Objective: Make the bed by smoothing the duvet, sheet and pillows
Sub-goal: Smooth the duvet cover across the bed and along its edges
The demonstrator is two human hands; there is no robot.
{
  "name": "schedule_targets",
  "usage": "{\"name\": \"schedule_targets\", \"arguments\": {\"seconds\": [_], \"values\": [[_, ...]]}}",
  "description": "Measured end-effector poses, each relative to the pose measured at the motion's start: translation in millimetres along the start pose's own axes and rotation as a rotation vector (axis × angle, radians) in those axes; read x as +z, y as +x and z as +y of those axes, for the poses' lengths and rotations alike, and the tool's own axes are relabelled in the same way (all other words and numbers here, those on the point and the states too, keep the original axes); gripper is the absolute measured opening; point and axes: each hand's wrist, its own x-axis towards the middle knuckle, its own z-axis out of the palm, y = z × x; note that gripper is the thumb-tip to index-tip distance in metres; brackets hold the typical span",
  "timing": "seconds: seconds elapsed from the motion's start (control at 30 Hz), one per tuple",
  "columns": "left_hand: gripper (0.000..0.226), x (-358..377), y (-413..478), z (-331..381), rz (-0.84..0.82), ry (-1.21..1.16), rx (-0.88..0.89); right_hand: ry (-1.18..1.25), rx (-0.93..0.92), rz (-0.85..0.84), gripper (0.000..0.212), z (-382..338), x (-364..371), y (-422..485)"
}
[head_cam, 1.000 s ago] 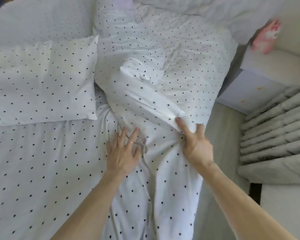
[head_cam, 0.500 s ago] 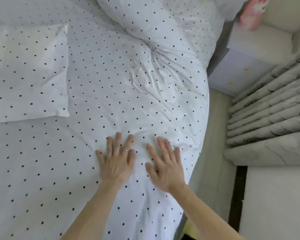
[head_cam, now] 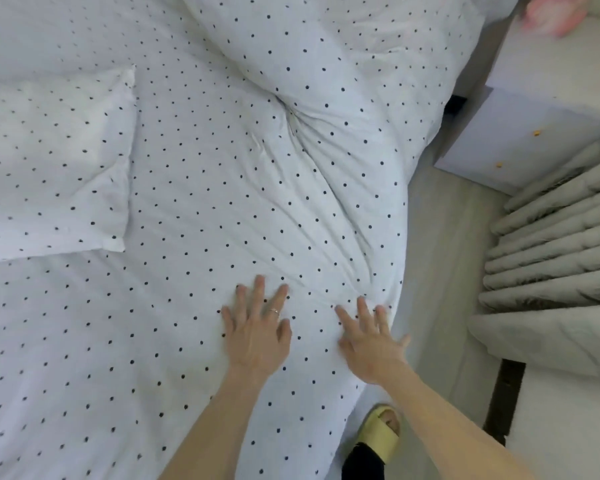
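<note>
Head view shows the duvet (head_cam: 257,174) spread over the bed, right under both hands. The left hand (head_cam: 257,336) lies flat on it with fingers spread wide, holding nothing, so the palm can push wrinkles out. Just beside it, the right hand (head_cam: 373,344) is flat and spread too, by the bed's edge, where creases fan out. Beyond the fingers the duvet bunches into a deep fold. A pillow (head_cam: 52,161) sits far to the left.
</note>
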Motion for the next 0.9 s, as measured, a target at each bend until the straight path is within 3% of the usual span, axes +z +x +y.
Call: {"name": "schedule_targets", "arguments": {"seconds": [0.07,0.17,0.27,0.43,0.53,0.63,0.77,0.9], "values": [[0.059,-20.2,14.8,23.6,-0.102,0.047,-0.125,0.001,-0.008,0.024,0.053,8.9,-35.4,1.3],[0.055,-67.3,46.0,60.4,-0.358,0.051,-0.227,0.12,-0.027,0.268,0.043,9.6,-107.3,8.2],[0.041,-116.2,83.4,82.4,-0.499,-0.064,-0.227,0.242,-0.133,0.397,0.047,16.1,-171.4,16.0],[0.056,-202.3,158.5,106.3,-0.206,-0.362,-0.197,0.419,-0.158,0.441,0.061,29.1,-289.9,46.2],[0.075,-246.0,207.2,117.5,0.067,-0.62,-0.239,0.626,-0.089,0.306,0.076,26.1,-339.8,76.0],[0.089,-279.5,269.7,123.9,0.271,-0.704,-0.259,0.877,0.006,0.184,0.087,19.0,-374.7,126.8],[0.107,-296.2,347.4,124.5,0.203,-0.757,-0.385,1.02,0.04,0.021,0.097,6.6,-403.4,193.4],[0.083,-287.2,382.9,74.7,0.049,-0.614,-0.431,1.207,0.065,-0.112,0.069,-26.7,-439.0,222.5]]}}
